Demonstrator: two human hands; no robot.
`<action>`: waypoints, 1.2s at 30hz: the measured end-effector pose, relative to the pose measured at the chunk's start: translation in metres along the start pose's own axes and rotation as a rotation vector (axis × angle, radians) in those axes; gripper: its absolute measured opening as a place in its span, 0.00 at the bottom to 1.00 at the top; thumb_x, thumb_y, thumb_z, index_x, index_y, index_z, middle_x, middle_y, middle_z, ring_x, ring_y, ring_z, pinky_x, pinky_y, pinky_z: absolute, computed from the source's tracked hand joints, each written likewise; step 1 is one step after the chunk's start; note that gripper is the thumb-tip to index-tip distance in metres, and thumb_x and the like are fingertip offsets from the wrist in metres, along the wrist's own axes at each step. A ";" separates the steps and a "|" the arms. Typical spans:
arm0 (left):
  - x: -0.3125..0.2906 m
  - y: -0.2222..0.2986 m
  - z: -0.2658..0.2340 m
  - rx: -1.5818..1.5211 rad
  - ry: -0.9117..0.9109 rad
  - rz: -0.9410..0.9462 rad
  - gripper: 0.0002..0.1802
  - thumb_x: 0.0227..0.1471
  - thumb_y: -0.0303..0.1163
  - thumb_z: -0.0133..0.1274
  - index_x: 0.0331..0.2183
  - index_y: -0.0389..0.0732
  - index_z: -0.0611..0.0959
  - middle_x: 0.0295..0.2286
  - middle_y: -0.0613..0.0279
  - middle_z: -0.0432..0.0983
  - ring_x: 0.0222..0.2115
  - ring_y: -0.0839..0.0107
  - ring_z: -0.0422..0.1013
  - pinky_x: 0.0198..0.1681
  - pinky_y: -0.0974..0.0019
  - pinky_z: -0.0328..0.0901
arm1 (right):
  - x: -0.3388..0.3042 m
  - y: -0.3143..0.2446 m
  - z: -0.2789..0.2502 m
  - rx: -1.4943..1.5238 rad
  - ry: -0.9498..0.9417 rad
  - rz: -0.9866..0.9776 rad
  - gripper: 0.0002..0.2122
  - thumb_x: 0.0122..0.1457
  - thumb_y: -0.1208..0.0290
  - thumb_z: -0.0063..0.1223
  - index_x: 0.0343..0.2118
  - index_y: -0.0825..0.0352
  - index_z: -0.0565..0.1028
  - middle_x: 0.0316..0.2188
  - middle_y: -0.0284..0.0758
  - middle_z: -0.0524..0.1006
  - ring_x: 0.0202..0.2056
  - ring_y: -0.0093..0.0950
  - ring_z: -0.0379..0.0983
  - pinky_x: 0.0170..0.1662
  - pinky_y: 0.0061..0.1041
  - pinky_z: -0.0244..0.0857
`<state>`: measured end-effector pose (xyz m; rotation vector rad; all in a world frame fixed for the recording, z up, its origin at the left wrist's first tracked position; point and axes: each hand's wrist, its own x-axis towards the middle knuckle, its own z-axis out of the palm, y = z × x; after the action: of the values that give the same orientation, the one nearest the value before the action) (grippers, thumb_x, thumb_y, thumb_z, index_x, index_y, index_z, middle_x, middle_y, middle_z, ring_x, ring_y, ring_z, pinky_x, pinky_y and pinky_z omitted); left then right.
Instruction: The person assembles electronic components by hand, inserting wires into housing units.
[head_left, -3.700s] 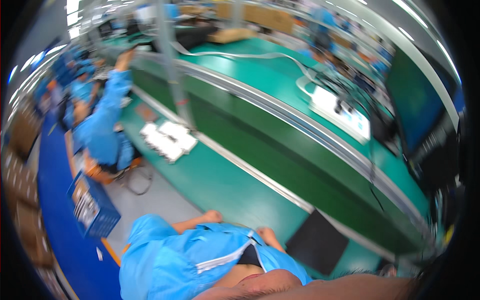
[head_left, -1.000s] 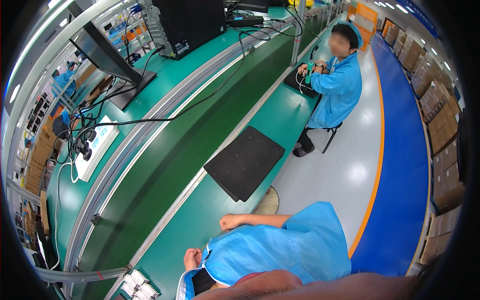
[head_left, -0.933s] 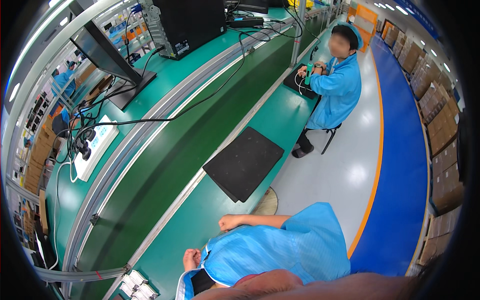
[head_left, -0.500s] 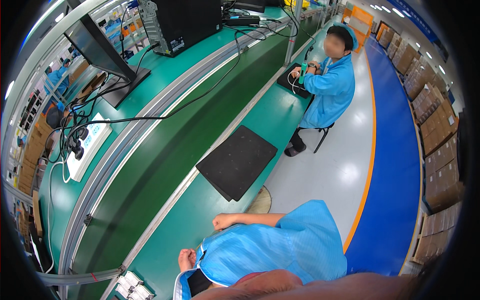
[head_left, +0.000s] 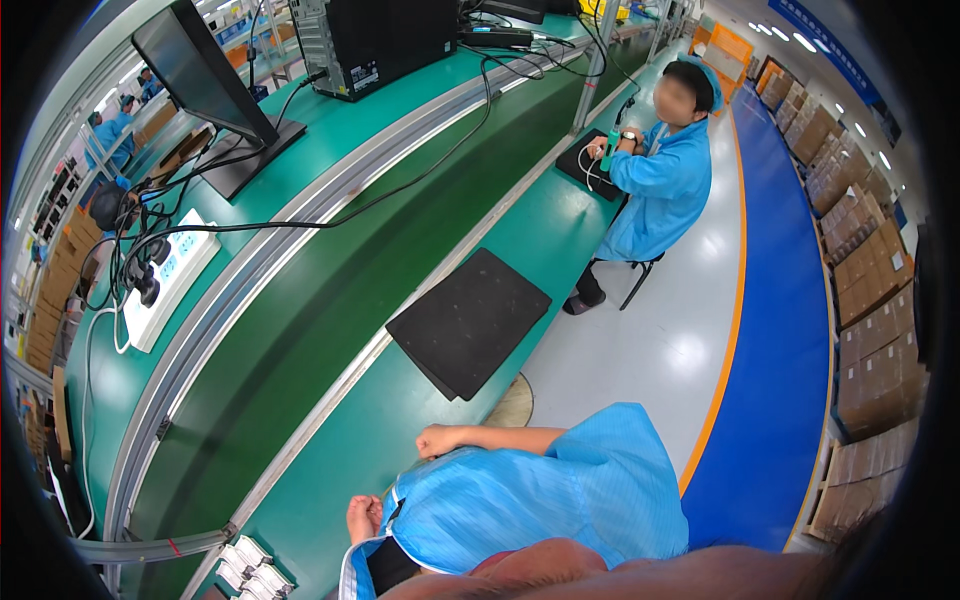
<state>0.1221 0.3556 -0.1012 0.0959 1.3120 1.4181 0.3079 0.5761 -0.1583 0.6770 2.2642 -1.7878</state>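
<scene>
Both of my forearms rest at the near edge of the green bench. My right hand lies on it in a loose fist, just nearer than a stack of black mats, and does not touch them. Farther left, my left hand has its fingers curled in and sits by the front of my blue smock. Nothing shows in either hand. White block-shaped parts lie on the bench to the left of my left hand.
A dark green conveyor belt runs beyond the bench. Behind it stand a monitor, a black computer case and a white power strip with tangled cables. A seated co-worker holds a green tool over a black mat.
The view has turned slightly, so the bench and mats sit a little farther left. My hands keep the same curled pose on the bench.
</scene>
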 end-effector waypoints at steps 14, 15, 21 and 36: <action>-0.003 -0.002 -0.005 -0.027 -0.062 0.062 0.01 0.49 0.23 0.43 0.26 0.38 0.68 0.22 0.58 0.69 0.21 0.74 0.65 0.24 0.74 0.63 | -0.008 -0.011 -0.009 0.120 0.059 -0.055 0.08 0.47 0.66 0.50 0.23 0.67 0.74 0.18 0.32 0.76 0.23 0.21 0.71 0.26 0.23 0.64; -0.006 0.002 0.002 -0.043 0.005 0.027 0.01 0.49 0.23 0.43 0.27 0.38 0.68 0.22 0.58 0.69 0.21 0.74 0.65 0.25 0.74 0.63 | -0.009 -0.009 -0.017 0.192 0.093 -0.051 0.08 0.48 0.67 0.50 0.23 0.67 0.74 0.19 0.32 0.76 0.22 0.20 0.71 0.26 0.22 0.64; -0.020 0.015 0.022 -0.186 0.050 -0.018 0.02 0.50 0.24 0.44 0.27 0.38 0.68 0.25 0.58 0.69 0.23 0.73 0.65 0.27 0.72 0.65 | -0.037 -0.026 -0.058 0.879 0.173 -0.043 0.06 0.54 0.73 0.44 0.26 0.68 0.72 0.27 0.34 0.76 0.24 0.17 0.66 0.29 0.15 0.63; 0.021 0.075 0.236 0.045 -0.681 -0.040 0.02 0.51 0.27 0.45 0.28 0.39 0.69 0.32 0.55 0.70 0.32 0.71 0.66 0.36 0.70 0.64 | -0.228 -0.057 -0.174 0.884 0.964 -0.488 0.03 0.53 0.78 0.46 0.24 0.68 0.70 0.23 0.38 0.74 0.21 0.20 0.69 0.28 0.17 0.64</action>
<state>0.2275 0.5392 0.0285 0.5322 0.7715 1.1696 0.5067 0.6782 0.0298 1.4753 2.0679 -3.3222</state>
